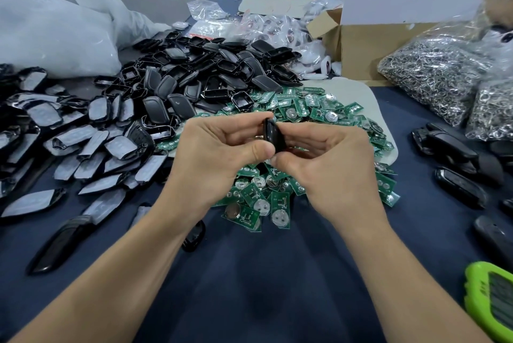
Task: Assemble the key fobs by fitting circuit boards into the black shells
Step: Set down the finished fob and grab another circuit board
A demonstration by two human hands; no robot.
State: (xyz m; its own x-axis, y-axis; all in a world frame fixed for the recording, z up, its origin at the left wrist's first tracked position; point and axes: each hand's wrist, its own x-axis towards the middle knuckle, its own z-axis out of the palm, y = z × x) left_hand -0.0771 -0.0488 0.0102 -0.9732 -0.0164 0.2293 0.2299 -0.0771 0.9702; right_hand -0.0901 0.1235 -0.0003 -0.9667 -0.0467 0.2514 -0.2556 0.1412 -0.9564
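Observation:
Both hands meet over the middle of the table around one black key fob shell, held on edge. My left hand grips it from the left, thumb on its lower side. My right hand pinches it from the right with fingertips curled round it. Whether a board sits inside the shell is hidden. Under and behind the hands lies a heap of green circuit boards with round silver battery clips. A big pile of empty black shells spreads behind and to the left.
Film-covered black fob faces cover the left of the dark blue table. Several closed black fobs lie at right. Bags of metal key rings, a cardboard box, white plastic bags and a green device ring the workspace.

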